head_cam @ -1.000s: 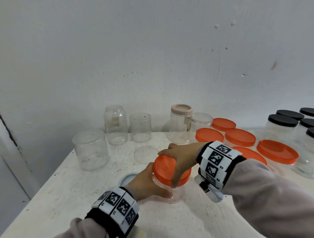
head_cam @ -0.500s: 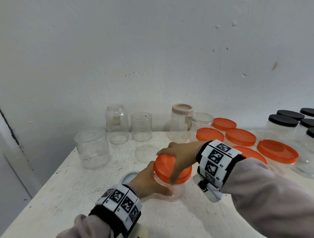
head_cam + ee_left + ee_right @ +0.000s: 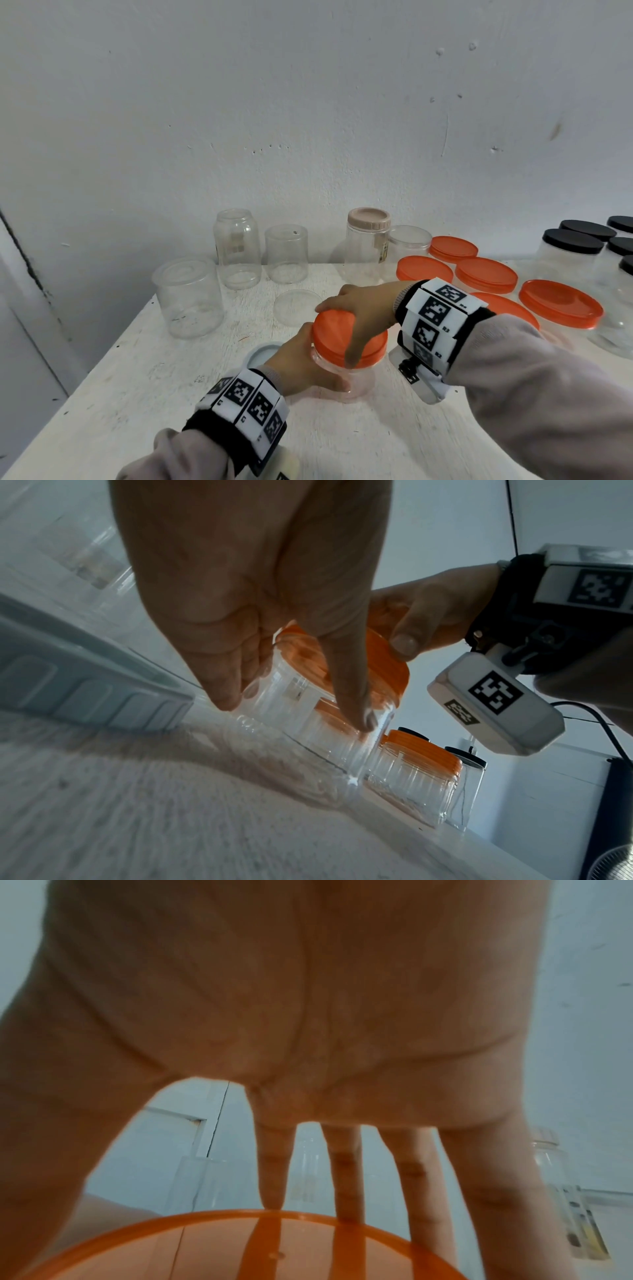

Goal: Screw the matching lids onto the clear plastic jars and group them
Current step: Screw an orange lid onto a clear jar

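A clear plastic jar point(image 3: 356, 380) stands near the middle of the white table point(image 3: 137, 394), with an orange lid point(image 3: 334, 330) on its mouth. My left hand point(image 3: 301, 363) wraps the jar's wall point(image 3: 318, 723) from the left, thumb on the front. My right hand point(image 3: 363, 308) arches over the lid, fingers and thumb curled down round its rim point(image 3: 274, 1242). In the left wrist view the lid point(image 3: 387, 666) sits slightly tilted on the jar.
Several open clear jars point(image 3: 186, 298) stand along the wall, one with a pink lid point(image 3: 368, 219). A loose clear lid point(image 3: 296, 305) and a pale blue lid point(image 3: 262, 354) lie near my hands. Orange-lidded jars point(image 3: 486, 275) and black-lidded jars point(image 3: 573, 241) crowd the right.
Both hands stay on the jar and lid. The right hand has turned slightly on the lid, and the jar has barely shifted on the table.
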`<state>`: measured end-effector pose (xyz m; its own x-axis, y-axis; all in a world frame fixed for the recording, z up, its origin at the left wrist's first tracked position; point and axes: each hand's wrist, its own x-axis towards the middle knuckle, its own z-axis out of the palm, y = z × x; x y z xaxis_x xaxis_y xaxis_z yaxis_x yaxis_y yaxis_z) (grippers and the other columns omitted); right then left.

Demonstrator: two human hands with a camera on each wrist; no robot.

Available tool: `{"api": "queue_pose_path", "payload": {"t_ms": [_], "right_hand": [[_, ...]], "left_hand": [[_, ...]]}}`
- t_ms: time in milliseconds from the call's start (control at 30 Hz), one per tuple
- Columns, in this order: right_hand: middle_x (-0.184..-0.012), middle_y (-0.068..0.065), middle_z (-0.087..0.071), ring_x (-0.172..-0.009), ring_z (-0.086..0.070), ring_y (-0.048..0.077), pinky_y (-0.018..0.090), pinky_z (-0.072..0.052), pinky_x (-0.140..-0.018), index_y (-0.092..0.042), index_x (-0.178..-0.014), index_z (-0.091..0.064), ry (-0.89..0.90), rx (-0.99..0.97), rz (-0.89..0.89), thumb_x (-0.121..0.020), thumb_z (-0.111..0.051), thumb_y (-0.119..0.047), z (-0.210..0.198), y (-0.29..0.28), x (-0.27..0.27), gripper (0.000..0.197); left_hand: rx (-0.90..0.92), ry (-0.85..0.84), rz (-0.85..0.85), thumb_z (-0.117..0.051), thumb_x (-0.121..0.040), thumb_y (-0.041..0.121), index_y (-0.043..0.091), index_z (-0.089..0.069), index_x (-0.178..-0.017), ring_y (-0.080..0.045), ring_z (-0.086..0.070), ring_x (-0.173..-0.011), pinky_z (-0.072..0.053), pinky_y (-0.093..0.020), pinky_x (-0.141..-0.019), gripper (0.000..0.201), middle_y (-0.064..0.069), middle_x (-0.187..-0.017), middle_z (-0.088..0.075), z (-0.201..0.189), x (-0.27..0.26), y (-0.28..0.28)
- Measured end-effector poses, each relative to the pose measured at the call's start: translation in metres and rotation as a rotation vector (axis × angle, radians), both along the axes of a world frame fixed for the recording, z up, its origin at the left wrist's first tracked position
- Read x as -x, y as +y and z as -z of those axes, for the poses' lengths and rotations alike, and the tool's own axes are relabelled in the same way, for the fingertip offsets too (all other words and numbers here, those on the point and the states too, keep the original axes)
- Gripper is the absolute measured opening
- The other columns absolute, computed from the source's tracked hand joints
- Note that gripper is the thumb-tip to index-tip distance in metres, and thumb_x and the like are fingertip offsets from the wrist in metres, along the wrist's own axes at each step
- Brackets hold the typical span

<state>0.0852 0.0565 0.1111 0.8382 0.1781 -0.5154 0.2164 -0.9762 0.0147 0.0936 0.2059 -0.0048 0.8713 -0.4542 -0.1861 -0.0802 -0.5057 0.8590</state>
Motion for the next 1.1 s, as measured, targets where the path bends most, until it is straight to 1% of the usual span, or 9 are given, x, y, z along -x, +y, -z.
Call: {"api": "queue_pose_path", "payload": {"t_ms": [133, 167, 233, 367, 533, 667, 833, 967, 1100], "right_hand": [[-0.144, -0.006, -0.027, -0.074, -0.048, 0.014, 0.046, -0.048, -0.090, -0.046, -0.146, -0.015, -0.035, -0.001, 0.047, -0.066, -0.063, -0.076, 0.003, 0.000, 0.003, 0.098], [-0.145, -0.004, -0.027, -0.073, -0.048, 0.014, 0.046, -0.048, -0.090, -0.044, -0.147, -0.016, -0.048, 0.006, 0.059, -0.065, -0.060, -0.080, 0.004, 0.000, 0.004, 0.100], [-0.148, -0.002, -0.025, -0.100, -0.055, 0.023, 0.049, -0.048, -0.093, -0.040, -0.148, -0.015, -0.060, 0.020, 0.079, -0.063, -0.056, -0.084, 0.006, 0.000, 0.003, 0.104], [-0.153, -0.007, -0.018, -0.136, -0.033, 0.029, 0.053, -0.039, -0.103, -0.048, -0.147, -0.006, -0.020, 0.023, 0.018, -0.063, -0.071, -0.070, 0.002, 0.000, 0.001, 0.109], [-0.146, -0.009, -0.025, -0.130, -0.038, 0.028, 0.050, -0.042, -0.098, -0.053, -0.143, -0.018, -0.018, -0.004, -0.022, -0.070, -0.074, -0.056, 0.000, 0.002, 0.000, 0.093], [-0.143, -0.004, -0.029, -0.081, -0.053, 0.018, 0.045, -0.048, -0.088, -0.044, -0.146, -0.019, -0.061, -0.006, 0.049, -0.065, -0.060, -0.079, 0.005, 0.003, 0.003, 0.097], [-0.151, -0.002, -0.022, -0.134, -0.035, 0.031, 0.053, -0.039, -0.101, -0.041, -0.148, -0.013, -0.075, 0.024, 0.065, -0.062, -0.059, -0.083, 0.011, 0.004, 0.002, 0.107], [-0.148, -0.010, -0.023, -0.134, -0.033, 0.028, 0.048, -0.040, -0.099, -0.053, -0.144, -0.015, -0.024, -0.040, -0.020, -0.069, -0.075, -0.055, 0.005, 0.002, 0.000, 0.096], [-0.142, -0.009, -0.029, -0.131, -0.035, 0.027, 0.048, -0.041, -0.097, -0.053, -0.141, -0.021, -0.055, -0.068, 0.002, -0.068, -0.072, -0.061, 0.009, 0.000, -0.002, 0.090]], "left_hand": [[-0.003, 0.003, 0.003, -0.092, -0.056, 0.027, 0.025, -0.026, -0.141, -0.018, -0.048, -0.123, -0.043, -0.042, -0.105, 0.108, 0.006, -0.132, -0.050, 0.000, 0.000, 0.000], [0.002, 0.005, 0.002, -0.092, -0.056, 0.027, 0.025, -0.026, -0.141, -0.017, -0.049, -0.122, -0.044, -0.041, -0.104, 0.107, 0.006, -0.131, -0.051, 0.000, -0.001, 0.000], [0.004, 0.006, 0.003, -0.092, -0.057, 0.027, 0.025, -0.027, -0.140, -0.017, -0.050, -0.120, -0.045, -0.040, -0.103, 0.106, 0.007, -0.129, -0.052, 0.000, -0.001, 0.000], [0.002, 0.003, -0.004, -0.092, -0.057, 0.025, 0.024, -0.026, -0.141, -0.017, -0.049, -0.122, -0.043, -0.040, -0.105, 0.107, 0.006, -0.132, -0.050, 0.000, 0.000, 0.000], [0.005, -0.010, 0.000, -0.091, -0.057, 0.024, 0.022, -0.026, -0.142, -0.018, -0.048, -0.124, -0.043, -0.042, -0.105, 0.106, 0.004, -0.134, -0.049, 0.000, 0.001, 0.000], [0.017, 0.005, 0.006, -0.091, -0.059, 0.023, 0.023, -0.027, -0.140, -0.016, -0.051, -0.120, -0.044, -0.038, -0.103, 0.103, 0.006, -0.130, -0.052, -0.001, 0.000, 0.000], [0.016, 0.010, -0.003, -0.091, -0.059, 0.022, 0.022, -0.028, -0.140, -0.017, -0.051, -0.120, -0.044, -0.038, -0.103, 0.103, 0.005, -0.130, -0.053, -0.001, 0.001, 0.000], [0.010, -0.003, 0.002, -0.090, -0.060, 0.021, 0.021, -0.025, -0.142, -0.018, -0.048, -0.123, -0.043, -0.040, -0.105, 0.106, 0.004, -0.133, -0.049, -0.002, 0.002, -0.001], [0.001, -0.005, 0.006, -0.090, -0.060, 0.022, 0.021, -0.025, -0.142, -0.017, -0.048, -0.123, -0.043, -0.039, -0.105, 0.105, 0.004, -0.133, -0.049, -0.002, 0.002, -0.001]]}}
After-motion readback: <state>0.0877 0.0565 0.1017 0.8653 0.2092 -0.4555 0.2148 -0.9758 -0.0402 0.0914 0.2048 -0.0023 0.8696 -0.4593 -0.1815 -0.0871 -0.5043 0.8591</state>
